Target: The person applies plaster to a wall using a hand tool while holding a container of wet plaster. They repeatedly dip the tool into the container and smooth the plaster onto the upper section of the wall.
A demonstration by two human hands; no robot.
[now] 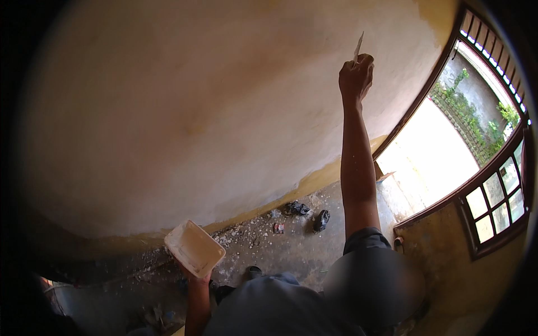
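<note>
My right hand (pixel 356 79) is raised at the end of an outstretched arm, its fingers closed around a putty knife (pixel 358 47). The thin, pale blade shows nearly edge-on and points up beside the wall; whether it touches the wall I cannot tell. Low on the left, my left hand (pixel 197 274) grips a pale rectangular tub (pixel 205 255) from beneath and the near side. Its open top is tilted into view, with whitish residue inside. Most of the left fingers are hidden behind the tub. The wall (pixel 224 112) is patchy white and brown, with bare yellow along its lower edge.
White crumbs and debris litter the concrete floor (pixel 280 252) along the wall's foot. Two black plastic bundles (pixel 321 220) and a small red packet (pixel 278 228) lie there. To the right are a bright open doorway (pixel 431 140) and a paned window (pixel 496 204) in dark frames.
</note>
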